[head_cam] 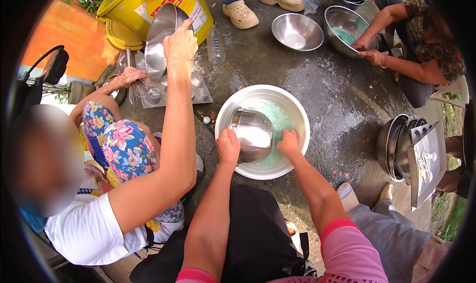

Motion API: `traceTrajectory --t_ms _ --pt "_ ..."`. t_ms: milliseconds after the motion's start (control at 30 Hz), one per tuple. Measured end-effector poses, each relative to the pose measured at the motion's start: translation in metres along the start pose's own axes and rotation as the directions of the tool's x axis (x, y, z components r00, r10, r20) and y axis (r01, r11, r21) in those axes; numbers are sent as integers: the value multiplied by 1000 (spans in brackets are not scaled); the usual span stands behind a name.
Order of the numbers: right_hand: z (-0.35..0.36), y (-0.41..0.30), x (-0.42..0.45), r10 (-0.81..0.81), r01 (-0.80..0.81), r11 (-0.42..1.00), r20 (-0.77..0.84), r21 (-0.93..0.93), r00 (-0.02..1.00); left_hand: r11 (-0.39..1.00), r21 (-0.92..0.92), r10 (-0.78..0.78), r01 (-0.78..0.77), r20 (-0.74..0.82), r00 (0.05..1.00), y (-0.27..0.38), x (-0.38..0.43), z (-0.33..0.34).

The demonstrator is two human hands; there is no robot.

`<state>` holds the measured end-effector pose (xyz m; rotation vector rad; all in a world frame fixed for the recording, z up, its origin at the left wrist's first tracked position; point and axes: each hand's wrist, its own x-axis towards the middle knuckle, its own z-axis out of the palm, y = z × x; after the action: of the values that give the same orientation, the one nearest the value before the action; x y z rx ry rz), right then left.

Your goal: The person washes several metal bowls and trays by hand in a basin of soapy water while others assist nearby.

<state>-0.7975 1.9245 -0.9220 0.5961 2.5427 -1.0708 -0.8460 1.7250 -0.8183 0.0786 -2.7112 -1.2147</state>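
Observation:
A white plastic basin (302,149) stands on the wet ground in front of me, with greenish, sudsy water (273,157) inside. Tilted on its side within it is a shiny stainless steel bowl (256,134). My left hand (228,146) grips this bowl at its left edge, thumb on the metal. On the other side of the basin, my right hand (288,141) is dipped at the water's surface just right of the bowl. Its fingers are curled and partly hidden, so whether they hold something cannot be made out.
At left, a seated person's hand (181,41) holds up a metal bowl (156,49) near a wire whisk (138,91), a muffin pan (200,95) and a yellow tub (122,4). Another person at upper right handles a bowl (347,26). Stacked bowls (388,149) and a tray (427,164) stand right.

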Motion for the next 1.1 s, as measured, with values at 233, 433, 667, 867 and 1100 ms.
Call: traceTrajectory --t_ms 233,433,667,867,1100 --pt "-49 -116 -94 -580 650 760 -469 -16 666 998 -1 -66 66 114 991 -23 3 6" --pt "-60 -86 47 -61 22 979 191 201 980 995 88 -58 52 70 996 -2 4 16" --pt "-29 -102 -37 -143 368 887 -589 281 796 955 225 -211 194 52 976 11 14 16" --pt "54 6 -26 426 -293 172 197 940 883 985 145 -93 89 18 996 3 21 38" --pt "24 -83 -96 84 193 861 -504 471 860 923 256 239 -286 200 950 41 0 41"
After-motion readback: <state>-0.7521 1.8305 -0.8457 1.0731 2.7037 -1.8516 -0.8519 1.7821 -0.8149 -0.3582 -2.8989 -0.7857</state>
